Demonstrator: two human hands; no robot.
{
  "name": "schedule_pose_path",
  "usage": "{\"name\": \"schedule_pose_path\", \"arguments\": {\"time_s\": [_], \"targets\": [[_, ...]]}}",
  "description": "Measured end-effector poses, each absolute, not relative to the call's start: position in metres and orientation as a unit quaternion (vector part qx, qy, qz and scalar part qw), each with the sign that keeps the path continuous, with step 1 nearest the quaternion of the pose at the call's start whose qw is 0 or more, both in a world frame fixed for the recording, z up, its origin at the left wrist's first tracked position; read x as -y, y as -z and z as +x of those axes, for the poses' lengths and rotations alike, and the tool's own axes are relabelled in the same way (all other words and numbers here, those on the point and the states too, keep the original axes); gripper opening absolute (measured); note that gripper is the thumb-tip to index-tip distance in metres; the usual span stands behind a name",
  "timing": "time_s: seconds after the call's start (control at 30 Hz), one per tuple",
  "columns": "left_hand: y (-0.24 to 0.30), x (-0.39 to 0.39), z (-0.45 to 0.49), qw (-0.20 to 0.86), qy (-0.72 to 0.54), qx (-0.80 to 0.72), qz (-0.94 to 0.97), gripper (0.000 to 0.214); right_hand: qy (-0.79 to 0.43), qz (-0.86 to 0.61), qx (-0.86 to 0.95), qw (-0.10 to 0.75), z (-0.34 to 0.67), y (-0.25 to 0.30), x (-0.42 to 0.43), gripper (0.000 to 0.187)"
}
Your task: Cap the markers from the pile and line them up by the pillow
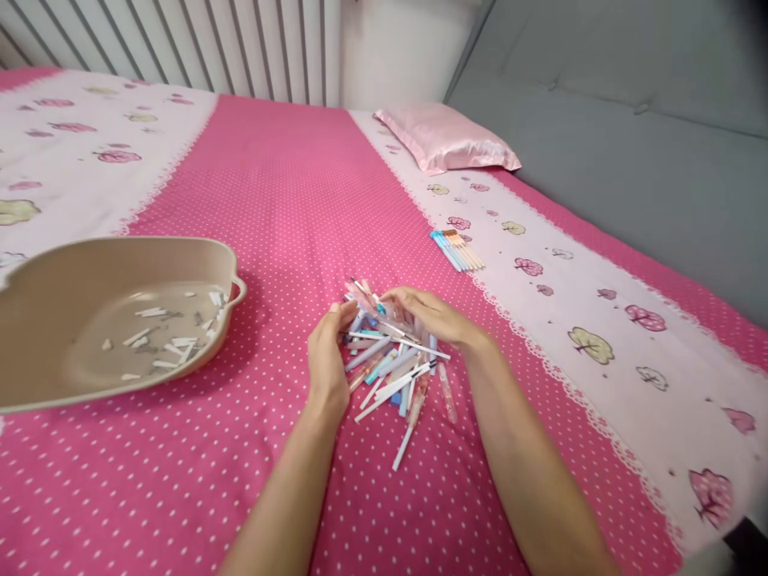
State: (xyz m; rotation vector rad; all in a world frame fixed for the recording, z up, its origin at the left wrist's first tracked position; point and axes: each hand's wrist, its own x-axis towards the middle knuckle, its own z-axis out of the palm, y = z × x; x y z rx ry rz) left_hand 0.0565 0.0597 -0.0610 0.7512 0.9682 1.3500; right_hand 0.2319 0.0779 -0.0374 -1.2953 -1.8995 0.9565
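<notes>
A loose pile of pens (393,364), with white, blue and pink barrels, lies on the pink dotted bedsheet (288,200). My left hand (327,356) rests at the pile's left edge, fingers curled against the pens at the top. My right hand (429,314) lies over the pile's upper right, fingers bent down onto the pens. Both hands meet at the far end of the heap, where several pens poke out between the fingertips. Whether either hand has lifted a pen I cannot see.
A beige plastic basin (36,320) with small white scraps inside stands at the left. A neat row of pens (457,250) lies farther right on the sheet's pale floral border. A pink satin pillow (444,138) sits by the grey padded headboard (630,120).
</notes>
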Motion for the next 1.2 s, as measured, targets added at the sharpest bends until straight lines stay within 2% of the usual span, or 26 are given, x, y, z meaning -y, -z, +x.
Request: {"name": "schedule_pose_path", "arguments": {"time_s": [0.13,0.37,0.57,0.7,0.8,0.93,1.07,1.2], "targets": [[0.055,-0.058,0.058,0.628,-0.590,-0.415,0.291,0.045,-0.414,-0.479,0.691,0.349,0.233,0.024,-0.064,0.046],[0.056,-0.056,0.060,0.584,-0.618,-0.427,0.307,0.042,-0.489,-0.446,0.644,0.385,0.235,0.005,-0.053,0.042],[0.062,-0.054,0.064,0.521,-0.649,-0.477,0.281,0.038,-0.509,-0.421,0.625,0.415,0.239,0.003,-0.051,0.035],[0.066,-0.056,0.062,0.471,-0.675,-0.501,0.269,0.033,-0.447,-0.484,0.625,0.419,0.244,0.002,-0.051,0.028],[0.065,-0.057,0.062,0.462,-0.676,-0.513,0.259,0.031,-0.362,-0.584,0.622,0.376,0.256,0.004,-0.050,0.026],[0.063,-0.056,0.062,0.461,-0.676,-0.516,0.255,0.028,-0.263,-0.710,0.613,0.224,0.270,0.009,-0.049,0.023],[0.062,-0.055,0.063,0.443,-0.682,-0.515,0.271,0.026,-0.258,-0.729,0.626,0.098,0.270,0.013,-0.050,0.017],[0.060,-0.052,0.064,0.403,-0.678,-0.530,0.312,0.026,-0.259,-0.733,0.625,0.068,0.265,0.013,-0.052,0.012]]}}
